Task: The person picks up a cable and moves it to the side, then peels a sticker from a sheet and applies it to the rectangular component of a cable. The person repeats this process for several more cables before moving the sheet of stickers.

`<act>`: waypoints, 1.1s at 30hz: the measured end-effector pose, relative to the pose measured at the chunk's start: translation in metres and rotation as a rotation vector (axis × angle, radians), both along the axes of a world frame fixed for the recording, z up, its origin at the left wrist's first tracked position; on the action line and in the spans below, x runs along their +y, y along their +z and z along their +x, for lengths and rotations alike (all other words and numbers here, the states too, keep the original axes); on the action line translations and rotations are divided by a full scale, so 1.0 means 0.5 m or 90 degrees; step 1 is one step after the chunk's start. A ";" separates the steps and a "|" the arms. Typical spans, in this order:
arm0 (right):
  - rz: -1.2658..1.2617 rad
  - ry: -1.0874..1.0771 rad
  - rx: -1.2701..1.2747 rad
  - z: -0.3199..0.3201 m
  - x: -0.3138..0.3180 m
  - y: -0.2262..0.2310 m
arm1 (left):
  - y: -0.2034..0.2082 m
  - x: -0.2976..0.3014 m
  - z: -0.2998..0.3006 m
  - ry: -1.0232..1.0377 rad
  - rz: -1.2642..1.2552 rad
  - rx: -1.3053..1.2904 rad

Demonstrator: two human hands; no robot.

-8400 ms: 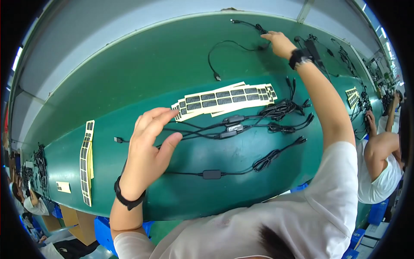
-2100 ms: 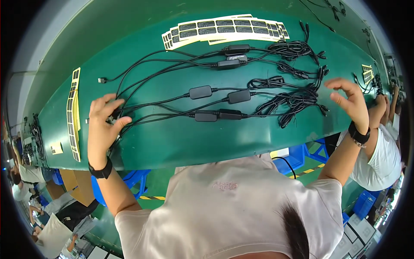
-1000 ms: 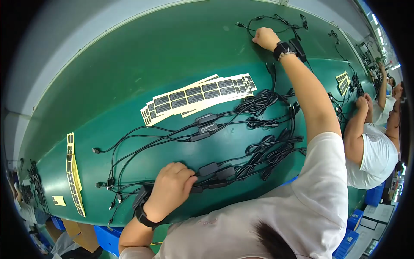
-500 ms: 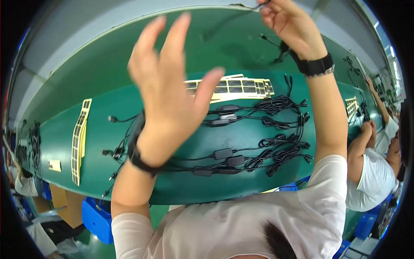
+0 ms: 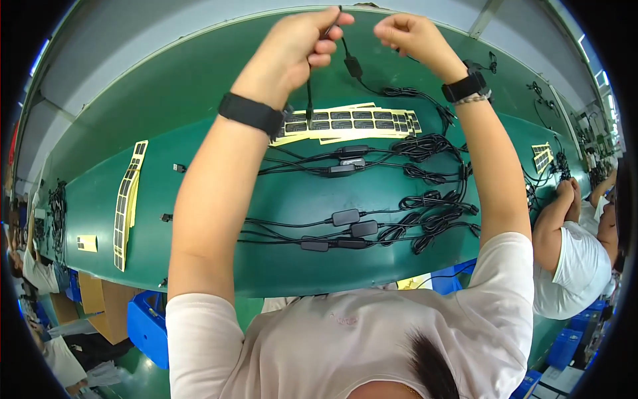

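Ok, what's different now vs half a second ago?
Left hand moved forward and right; it was open, now its grip is closed on a black cable. Right hand came left toward it; it was pinching a cable, but whether it holds one now is unclear. Sticker sheets and laid-out cables stayed put.
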State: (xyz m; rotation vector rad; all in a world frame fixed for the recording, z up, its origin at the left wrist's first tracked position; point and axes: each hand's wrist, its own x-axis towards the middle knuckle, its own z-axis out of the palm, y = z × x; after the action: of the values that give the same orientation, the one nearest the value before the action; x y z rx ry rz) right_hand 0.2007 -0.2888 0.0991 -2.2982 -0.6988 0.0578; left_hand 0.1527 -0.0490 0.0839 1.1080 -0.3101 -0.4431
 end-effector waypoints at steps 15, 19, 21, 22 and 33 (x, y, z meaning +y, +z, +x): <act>-0.208 -0.013 -0.219 0.051 -0.286 -0.093 | 0.104 0.189 -0.250 0.192 0.927 -0.494; -0.219 0.047 -0.135 -0.170 -0.291 0.011 | 0.045 0.222 -0.379 0.115 1.047 -0.503; -0.260 0.093 -0.081 -0.271 -0.256 -0.019 | -0.040 0.249 -0.399 0.113 1.000 -0.444; -0.251 0.117 -0.095 -0.305 -0.235 -0.055 | -0.074 0.267 -0.413 0.106 0.998 -0.446; -0.062 0.050 0.076 -0.182 -0.206 -0.097 | -0.073 0.225 -0.479 0.157 0.979 -0.325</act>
State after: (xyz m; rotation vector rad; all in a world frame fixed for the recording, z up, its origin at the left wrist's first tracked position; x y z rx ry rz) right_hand 0.1099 -0.3916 0.0507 -2.3372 -0.7398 0.2686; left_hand -0.0866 0.0635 0.0476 2.7468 -0.2394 -0.0943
